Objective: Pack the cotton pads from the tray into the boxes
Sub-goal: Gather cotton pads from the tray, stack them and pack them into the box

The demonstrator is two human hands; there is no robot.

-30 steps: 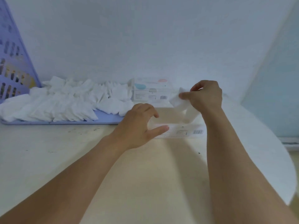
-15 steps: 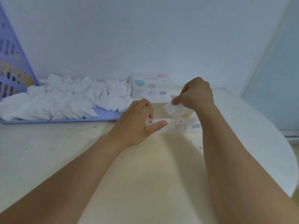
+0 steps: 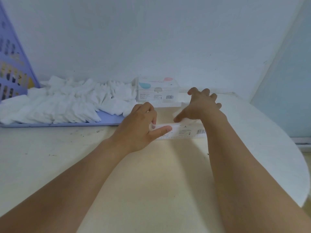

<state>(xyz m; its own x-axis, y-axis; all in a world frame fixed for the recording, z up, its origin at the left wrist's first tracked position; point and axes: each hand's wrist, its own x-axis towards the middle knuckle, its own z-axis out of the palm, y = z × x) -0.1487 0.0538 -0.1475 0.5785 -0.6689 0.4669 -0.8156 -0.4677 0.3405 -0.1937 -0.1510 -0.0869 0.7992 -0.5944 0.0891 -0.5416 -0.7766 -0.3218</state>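
Cotton pads (image 3: pixel 67 105): loose white heap on a lilac tray (image 3: pixel 107 121), well to the left of the left hand (image 3: pixel 139 126) and beyond it. Far pads merge into the pale wall; a count cannot be made. The tray's left end is cut off by the frame edge.

Open box (image 3: pixel 183 132): clear, low, with printed label and barcode on the near wall, lying on the worktop (image 3: pixel 151 174) between the two hands. Left hand grips its left end, thumb along the near wall, fingers curled over the rim; fingertips partly hidden inside. The box's right end is covered by the right forearm.

Right hand (image 3: pixel 200 106): over the box, fingers spread and relaxed, thumb tip at the near rim. A bit of white pad (image 3: pixel 178 113) shows just left of the palm, the rest hidden; whether the hand presses it cannot be told.

Second box (image 3: pixel 157 89): closed, with coloured blots on its lid, just beyond both hands, against the wall, touching the tray's right end.

Lilac basket (image 3: pixel 11 68): far left of the left hand, cropped.
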